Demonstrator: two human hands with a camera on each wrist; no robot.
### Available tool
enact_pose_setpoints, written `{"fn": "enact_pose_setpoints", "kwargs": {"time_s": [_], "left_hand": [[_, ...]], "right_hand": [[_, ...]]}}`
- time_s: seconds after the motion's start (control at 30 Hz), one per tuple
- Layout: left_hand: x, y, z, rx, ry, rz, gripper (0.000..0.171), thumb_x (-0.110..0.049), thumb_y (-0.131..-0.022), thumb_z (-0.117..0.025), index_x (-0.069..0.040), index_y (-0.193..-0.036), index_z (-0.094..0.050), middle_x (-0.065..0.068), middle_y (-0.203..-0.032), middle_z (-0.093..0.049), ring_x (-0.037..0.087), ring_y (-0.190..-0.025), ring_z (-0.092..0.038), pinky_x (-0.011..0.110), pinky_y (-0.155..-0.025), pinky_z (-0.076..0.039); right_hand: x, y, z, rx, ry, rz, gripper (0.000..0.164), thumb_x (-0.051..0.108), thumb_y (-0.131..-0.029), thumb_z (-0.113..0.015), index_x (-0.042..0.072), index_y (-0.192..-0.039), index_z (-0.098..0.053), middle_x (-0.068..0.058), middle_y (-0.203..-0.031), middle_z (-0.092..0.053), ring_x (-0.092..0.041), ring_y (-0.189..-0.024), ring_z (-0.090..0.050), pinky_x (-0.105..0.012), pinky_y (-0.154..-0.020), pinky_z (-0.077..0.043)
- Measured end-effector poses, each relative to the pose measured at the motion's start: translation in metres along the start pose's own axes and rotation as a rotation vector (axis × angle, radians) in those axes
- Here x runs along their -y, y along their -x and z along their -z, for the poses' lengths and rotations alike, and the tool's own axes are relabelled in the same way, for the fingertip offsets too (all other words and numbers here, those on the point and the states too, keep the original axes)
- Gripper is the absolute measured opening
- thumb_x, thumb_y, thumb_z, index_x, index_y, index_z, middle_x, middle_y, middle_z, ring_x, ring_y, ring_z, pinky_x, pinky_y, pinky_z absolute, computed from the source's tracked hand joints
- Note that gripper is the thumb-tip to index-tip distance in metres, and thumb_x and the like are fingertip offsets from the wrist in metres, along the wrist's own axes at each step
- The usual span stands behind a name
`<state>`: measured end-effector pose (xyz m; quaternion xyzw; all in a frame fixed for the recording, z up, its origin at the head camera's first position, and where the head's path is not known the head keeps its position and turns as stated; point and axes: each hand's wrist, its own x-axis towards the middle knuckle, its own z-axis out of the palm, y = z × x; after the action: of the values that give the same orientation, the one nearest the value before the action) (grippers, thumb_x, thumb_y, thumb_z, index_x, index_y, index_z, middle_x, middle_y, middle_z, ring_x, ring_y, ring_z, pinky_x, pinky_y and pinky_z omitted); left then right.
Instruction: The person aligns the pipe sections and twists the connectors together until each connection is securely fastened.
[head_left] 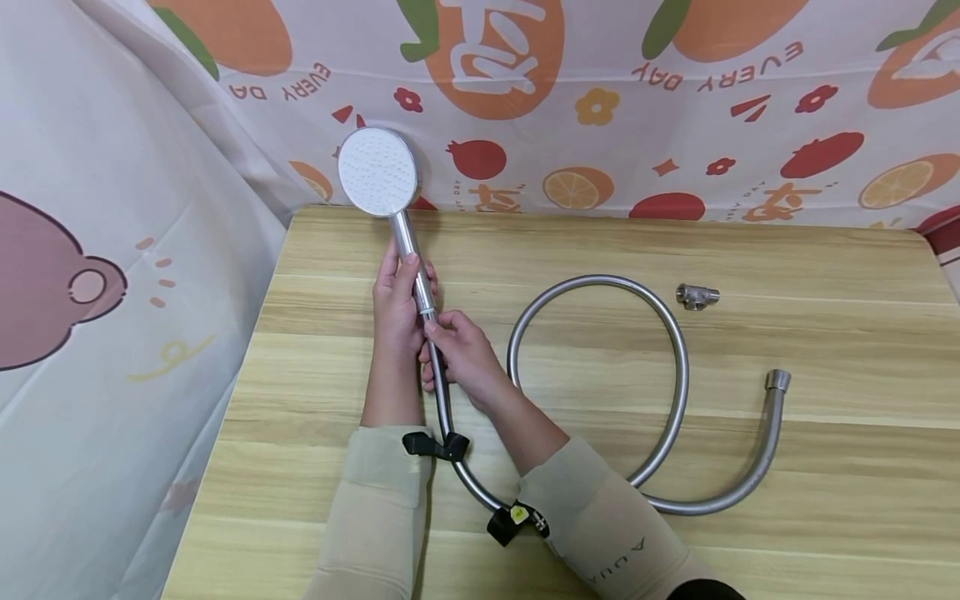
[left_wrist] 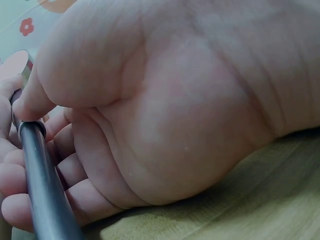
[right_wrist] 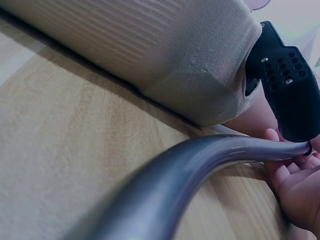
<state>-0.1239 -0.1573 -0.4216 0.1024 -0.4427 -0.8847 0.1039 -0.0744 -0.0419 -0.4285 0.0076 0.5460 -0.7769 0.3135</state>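
A chrome hand shower with a round white spray face [head_left: 377, 171] points up and away from me, its metal handle [head_left: 406, 237] in my left hand [head_left: 397, 308]. The left thumb lies along the handle, with fingertips showing on its far side. Just below the handle's lower end, my right hand [head_left: 468, 358] pinches the top of the grey metal shower hose [head_left: 678, 367] between thumb and fingers. In the left wrist view, the hose [left_wrist: 45, 185] meets the handle at a ring-like collar. The right wrist view shows the hose [right_wrist: 165, 180] curving towards the hands.
On the wooden table [head_left: 862, 500] the hose forms a loop, ending in a metal connector [head_left: 777, 380] at the right. A small metal tee fitting [head_left: 696, 297] lies beyond the loop. A fruit-print cloth [head_left: 525, 150] hangs along the far edge. Black straps [head_left: 435, 446] circle the wrists.
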Motion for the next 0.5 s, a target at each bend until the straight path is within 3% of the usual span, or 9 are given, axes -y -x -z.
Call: {"fn": "enact_pose_setpoints", "kwargs": {"time_s": [0.5], "left_hand": [[0.0002,0.0003,0.0023,0.025,-0.028,0.005,0.050,-0.019,-0.098,-0.060,-0.027,-0.146,-0.048,0.002,-0.078,-0.062,0.010,-0.063,-0.057,0.018,-0.052,-0.047]], "right_hand": [[0.0018,0.0025,0.0008,-0.009,-0.009,-0.022,0.035,0.036,-0.104,-0.048,0.004,-0.112,-0.059,-0.011,-0.076,-0.057,-0.021,-0.056,-0.058,-0.032,-0.053,-0.057]]}}
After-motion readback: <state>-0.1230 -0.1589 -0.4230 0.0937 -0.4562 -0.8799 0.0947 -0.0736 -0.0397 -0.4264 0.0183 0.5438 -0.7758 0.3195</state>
